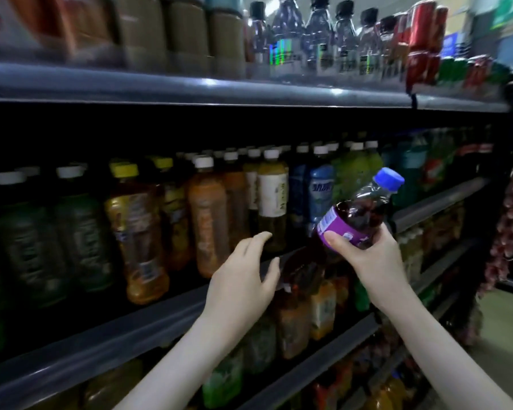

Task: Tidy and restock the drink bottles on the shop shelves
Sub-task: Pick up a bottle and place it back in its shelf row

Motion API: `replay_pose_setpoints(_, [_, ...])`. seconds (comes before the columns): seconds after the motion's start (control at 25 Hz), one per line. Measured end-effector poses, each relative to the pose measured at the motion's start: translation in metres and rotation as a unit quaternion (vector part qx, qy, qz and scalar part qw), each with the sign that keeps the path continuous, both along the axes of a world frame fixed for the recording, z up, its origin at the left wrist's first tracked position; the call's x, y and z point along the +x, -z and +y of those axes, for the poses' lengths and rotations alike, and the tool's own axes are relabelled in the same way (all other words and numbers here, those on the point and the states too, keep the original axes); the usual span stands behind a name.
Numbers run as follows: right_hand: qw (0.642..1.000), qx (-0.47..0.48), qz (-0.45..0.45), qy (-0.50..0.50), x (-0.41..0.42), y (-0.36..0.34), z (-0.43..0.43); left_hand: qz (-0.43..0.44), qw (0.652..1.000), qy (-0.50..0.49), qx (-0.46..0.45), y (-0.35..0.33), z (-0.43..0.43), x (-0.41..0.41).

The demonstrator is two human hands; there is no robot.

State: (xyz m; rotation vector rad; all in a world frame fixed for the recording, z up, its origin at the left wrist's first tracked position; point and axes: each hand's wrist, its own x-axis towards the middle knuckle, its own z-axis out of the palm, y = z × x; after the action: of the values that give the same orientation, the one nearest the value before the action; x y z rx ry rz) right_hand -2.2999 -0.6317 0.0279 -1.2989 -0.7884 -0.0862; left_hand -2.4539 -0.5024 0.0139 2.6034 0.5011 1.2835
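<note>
I watched the packed middle shelf (148, 329). At three o'clock the purple-labelled bottle (356, 214) tilted, full, likely weighty, stiff and slick. The right hand (365, 255) gripped its label band, the surest hold. The left hand (243, 279) hovered released at six o'clock.

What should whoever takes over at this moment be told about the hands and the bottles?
Right hand: grips a purple-labelled bottle, blue cap, tilted, in front of the middle shelf.
Left hand: open, fingers straight, by the shelf's front edge; a dark blurred shape beside its thumb cannot be identified.
Done: the middle shelf's front bottles stand upright.
Left: shelve the held bottle; no matching row is evident here.
</note>
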Motion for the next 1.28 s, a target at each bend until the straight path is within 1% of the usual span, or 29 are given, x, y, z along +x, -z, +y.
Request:
replay_pose_setpoints(0.2, [0.998, 0.010, -0.019, -0.056, 0.123, -0.006, -0.010, -0.058, 0.997, -0.057, -0.011, 0.011, -0.011, 0.124])
replay_pose_setpoints(0.4, [0.994, -0.006, -0.035, -0.103, 0.198, -0.029, -0.002, -0.064, 0.993, -0.103, 0.001, 0.005, -0.007, 0.195])
replay_pose_setpoints(0.52, [0.992, -0.012, -0.034, -0.118, 0.214, -0.039, 0.004, -0.075, 0.992, -0.092, 0.047, -0.004, -0.009, 0.223])
replay_pose_setpoints(0.64, [0.992, -0.010, -0.041, -0.122, 0.226, -0.041, 0.000, -0.080, 0.993, -0.032, 0.084, -0.010, -0.023, 0.255])
replay_pose_setpoints(0.72, [0.994, -0.002, -0.043, -0.105, 0.241, -0.039, -0.005, -0.084, 0.993, 0.003, 0.083, -0.010, -0.031, 0.276])
replay_pose_setpoints(0.8, [0.997, 0.013, -0.034, -0.065, 0.265, -0.038, -0.013, -0.088, 0.993, 0.021, 0.081, -0.010, -0.036, 0.302])
replay_pose_setpoints(0.88, [0.999, 0.019, -0.040, -0.016, 0.293, -0.043, -0.021, -0.082, 0.993, 0.024, 0.083, -0.013, -0.040, 0.329])
replay_pose_setpoints(0.96, [0.998, 0.014, -0.062, 0.025, 0.322, -0.049, -0.027, -0.085, 0.991, 0.018, 0.105, -0.017, -0.041, 0.358])
replay_pose_setpoints(1.04, [0.995, 0.009, -0.089, 0.044, 0.355, -0.052, -0.030, -0.096, 0.986, -0.029, 0.133, -0.020, -0.039, 0.392])
replay_pose_setpoints(1.12, [0.993, 0.002, -0.107, 0.048, 0.387, -0.052, -0.027, -0.105, 0.975, -0.122, 0.155, -0.021, -0.036, 0.423])
replay_pose_setpoints(1.2, [0.992, -0.014, -0.124, 0.036, 0.419, -0.049, -0.019, -0.098, 0.957, -0.207, 0.181, -0.020, -0.037, 0.451])
replay_pose_setpoints(1.28, [0.991, -0.041, -0.127, 0.006, 0.445, -0.048, -0.006, -0.081, 0.938, -0.266, 0.208, -0.018, -0.041, 0.475])
